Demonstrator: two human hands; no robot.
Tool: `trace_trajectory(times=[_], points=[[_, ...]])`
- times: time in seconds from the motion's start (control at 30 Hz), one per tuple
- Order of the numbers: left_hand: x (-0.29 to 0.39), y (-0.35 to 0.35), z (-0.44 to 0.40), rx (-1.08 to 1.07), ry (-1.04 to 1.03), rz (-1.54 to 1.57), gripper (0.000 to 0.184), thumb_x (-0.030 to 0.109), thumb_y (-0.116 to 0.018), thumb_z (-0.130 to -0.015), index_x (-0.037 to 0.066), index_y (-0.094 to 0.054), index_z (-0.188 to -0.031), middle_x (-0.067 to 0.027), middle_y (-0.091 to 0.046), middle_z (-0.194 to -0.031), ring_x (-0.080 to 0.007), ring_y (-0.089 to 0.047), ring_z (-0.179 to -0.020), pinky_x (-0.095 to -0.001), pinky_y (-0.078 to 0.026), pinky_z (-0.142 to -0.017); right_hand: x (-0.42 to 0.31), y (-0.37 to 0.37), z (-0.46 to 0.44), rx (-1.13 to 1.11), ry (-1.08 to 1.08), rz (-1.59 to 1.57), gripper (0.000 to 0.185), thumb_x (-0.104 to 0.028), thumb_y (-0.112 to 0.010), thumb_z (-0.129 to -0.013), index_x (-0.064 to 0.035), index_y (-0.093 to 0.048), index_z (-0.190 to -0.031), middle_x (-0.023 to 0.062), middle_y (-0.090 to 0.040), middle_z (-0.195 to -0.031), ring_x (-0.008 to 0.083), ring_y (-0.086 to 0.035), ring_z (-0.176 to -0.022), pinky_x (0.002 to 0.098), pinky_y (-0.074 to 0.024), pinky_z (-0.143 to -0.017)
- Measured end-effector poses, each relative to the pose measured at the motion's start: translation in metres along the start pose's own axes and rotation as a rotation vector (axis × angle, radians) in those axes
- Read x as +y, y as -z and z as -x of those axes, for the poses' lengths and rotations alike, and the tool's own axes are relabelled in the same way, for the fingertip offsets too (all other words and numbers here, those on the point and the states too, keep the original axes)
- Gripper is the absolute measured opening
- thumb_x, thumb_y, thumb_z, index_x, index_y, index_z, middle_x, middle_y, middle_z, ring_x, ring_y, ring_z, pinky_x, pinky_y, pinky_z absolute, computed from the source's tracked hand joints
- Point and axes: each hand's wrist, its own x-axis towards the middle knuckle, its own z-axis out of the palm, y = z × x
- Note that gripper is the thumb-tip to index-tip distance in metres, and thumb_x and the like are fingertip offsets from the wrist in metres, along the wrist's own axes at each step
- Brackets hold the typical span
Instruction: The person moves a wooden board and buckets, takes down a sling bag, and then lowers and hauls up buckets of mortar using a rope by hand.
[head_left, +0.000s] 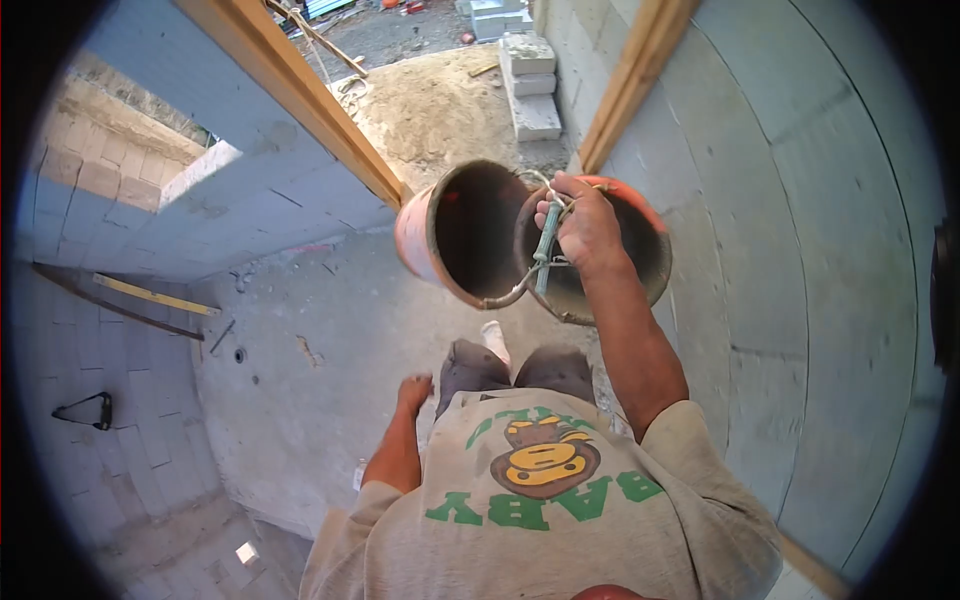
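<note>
Two orange, round, dark-mouthed buckets point(478, 235) are held side by side before brown timber posts point(310, 110). From left: the bare left hand point(415, 391) is lowered, its fingers curled; the buckets' thin curved handles point(514, 297) and pale-green cylindrical grip point(546, 236) are clasped by the bare right hand point(586, 222).

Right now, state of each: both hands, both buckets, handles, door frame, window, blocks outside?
Right hand: closed around the handles
Left hand: lowered, nothing visible in it
Handles: raised, held together
Left bucket: uncovered, contents unclear
Right bucket: uncovered, contents unclear
Door frame: no door visible
Window: no pane visible
Blocks: stacked
</note>
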Motion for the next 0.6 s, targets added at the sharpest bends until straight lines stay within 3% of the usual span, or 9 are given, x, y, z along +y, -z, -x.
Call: trace_trajectory(times=[0.03,0.13,0.23,0.33,0.43,0.53,0.6], points=[[0.061,0.028,-0.006,0.064,-0.019,0.113,0.034,0.03,-0.052,-0.084,-0.003,-0.061,-0.09,-0.0099,-0.064,-0.074,-0.0177,-0.061,-0.066,-0.0306,-0.048,-0.062,-0.012,-0.019,-0.023,-0.017,-0.026,-0.038,0.015,-0.017,-0.061,-0.08,-0.0053,-0.054,-0.087,0.0042,-0.053,-0.071,0.0188,-0.056,-0.063,0.0345,-0.0491,-0.062],[0.201,0.095,-0.07,0.159,-0.208,0.275,0.038,0.031,-0.051,-0.086,-0.005,-0.059,-0.094,-0.0124,-0.064,-0.081,-0.0183,-0.061,-0.069,-0.0292,-0.048,-0.066,-0.046,-0.084,-0.092,-0.044,0.032,-0.099,0.016,-0.016,-0.062,-0.08,-0.0046,-0.054,-0.087,0.0053,-0.052,-0.072,0.0207,-0.056,-0.066,0.0372,-0.0493,-0.064],[0.306,0.145,-0.148,0.194,-0.363,0.221,0.039,0.036,-0.051,-0.086,0.0,-0.059,-0.097,-0.0088,-0.065,-0.086,-0.0168,-0.062,-0.073,-0.0283,-0.044,-0.062,-0.074,-0.144,-0.186,-0.092,0.046,-0.166,0.02,-0.016,-0.063,-0.079,-0.0018,-0.053,-0.09,0.0094,-0.051,-0.081,0.0238,-0.055,-0.073,0.0387,-0.0486,-0.07],[0.37,0.164,-0.23,0.242,-0.34,0.298,0.039,0.032,-0.051,-0.087,-0.005,-0.06,-0.095,-0.0128,-0.064,-0.081,-0.0174,-0.062,-0.071,-0.0296,-0.048,-0.069,-0.098,-0.19,-0.28,-0.117,0.018,-0.147,0.023,-0.016,-0.063,-0.079,-0.0007,-0.052,-0.091,0.0106,-0.05,-0.085,0.0242,-0.054,-0.075,0.0384,-0.0484,-0.07],[0.391,0.156,-0.267,0.171,-0.102,0.347,0.037,0.031,-0.052,-0.087,-0.004,-0.061,-0.095,-0.0122,-0.064,-0.08,-0.0161,-0.061,-0.07,-0.0285,-0.048,-0.069,-0.127,-0.23,-0.37,-0.061,-0.066,-0.152,0.021,-0.016,-0.062,-0.079,-0.0019,-0.053,-0.092,0.0094,-0.049,-0.084,0.0222,-0.055,-0.07,0.037,-0.0486,-0.066],[0.387,0.15,-0.336,0.157,-0.121,0.015,0.033,0.028,-0.053,-0.086,-0.003,-0.061,-0.094,-0.0106,-0.064,-0.078,-0.0145,-0.06,-0.066,-0.0272,-0.048,-0.066,-0.154,-0.253,-0.451,-0.075,-0.062,-0.038,0.018,-0.017,-0.059,-0.081,-0.0024,-0.054,-0.091,0.0083,-0.05,-0.082,0.0217,-0.055,-0.07,0.0366,-0.0476,-0.066],[0.447,0.163,-0.345,0.202,-0.078,0.471,0.031,0.028,-0.052,-0.087,0.001,-0.061,-0.098,-0.0083,-0.064,-0.082,-0.0132,-0.06,-0.07,-0.0259,-0.046,-0.061,-0.175,-0.273,-0.497,-0.038,-0.062,0.038,0.018,-0.018,-0.058,-0.082,-0.0028,-0.054,-0.09,0.0066,-0.051,-0.078,0.021,-0.054,-0.069,0.036,-0.0471,-0.065]])
